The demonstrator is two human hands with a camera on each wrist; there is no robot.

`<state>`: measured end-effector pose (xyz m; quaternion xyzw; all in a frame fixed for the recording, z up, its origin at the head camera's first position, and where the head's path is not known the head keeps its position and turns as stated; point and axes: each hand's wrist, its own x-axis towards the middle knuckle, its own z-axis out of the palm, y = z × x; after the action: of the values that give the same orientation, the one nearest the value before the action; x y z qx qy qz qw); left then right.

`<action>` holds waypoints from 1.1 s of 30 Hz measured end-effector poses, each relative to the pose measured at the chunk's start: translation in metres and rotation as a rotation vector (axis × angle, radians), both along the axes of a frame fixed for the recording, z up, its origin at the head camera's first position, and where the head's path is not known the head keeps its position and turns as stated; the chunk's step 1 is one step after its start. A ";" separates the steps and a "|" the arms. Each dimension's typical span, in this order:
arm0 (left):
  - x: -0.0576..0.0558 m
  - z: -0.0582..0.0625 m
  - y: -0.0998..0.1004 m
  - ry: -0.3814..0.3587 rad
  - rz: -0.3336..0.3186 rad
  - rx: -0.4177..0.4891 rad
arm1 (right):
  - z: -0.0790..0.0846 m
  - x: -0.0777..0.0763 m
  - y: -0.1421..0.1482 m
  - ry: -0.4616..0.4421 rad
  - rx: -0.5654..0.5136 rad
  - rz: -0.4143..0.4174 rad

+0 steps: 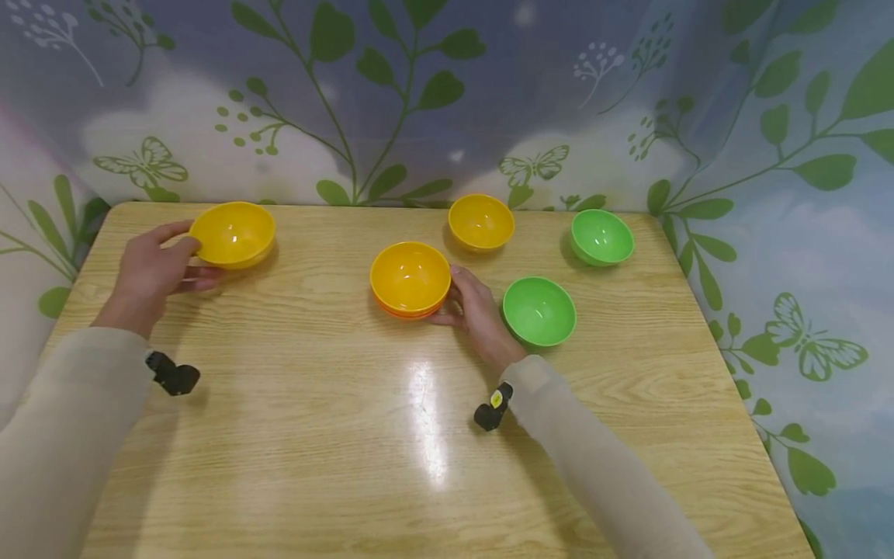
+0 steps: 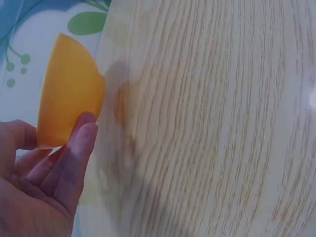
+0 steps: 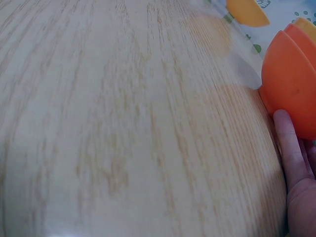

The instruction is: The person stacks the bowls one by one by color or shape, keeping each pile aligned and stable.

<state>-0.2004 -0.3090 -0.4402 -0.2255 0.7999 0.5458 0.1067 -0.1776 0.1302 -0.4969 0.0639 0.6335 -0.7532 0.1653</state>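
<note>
At the table's far left, my left hand point(image 1: 154, 268) pinches a yellow bowl point(image 1: 233, 235), thumb at its rim and fingers under its side. The left wrist view shows that bowl point(image 2: 69, 94) close over the wood, its shadow beside it. Near the middle, my right hand point(image 1: 482, 314) holds a stack of bowls by its right side, thumb at the rim and fingers low. A yellow bowl point(image 1: 410, 277) tops the stack, with orange bowls point(image 3: 289, 81) nested beneath. Just right of this hand sits a green bowl point(image 1: 539, 312).
Behind the stack stands another yellow bowl point(image 1: 481, 223), and a second green bowl point(image 1: 602, 237) is at the back right. The wooden table point(image 1: 314, 435) meets a leaf-patterned curtain point(image 1: 447, 93) along its back edge. Small black cameras point(image 1: 173, 374) are strapped at both wrists.
</note>
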 end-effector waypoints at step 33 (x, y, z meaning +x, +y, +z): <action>-0.002 0.012 0.037 0.013 -0.203 -0.015 | -0.001 0.001 0.002 0.017 0.025 0.010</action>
<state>-0.2025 -0.2723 -0.4282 -0.1404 0.8235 0.5274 0.1547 -0.1770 0.1320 -0.4981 0.0561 0.6444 -0.7450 0.1629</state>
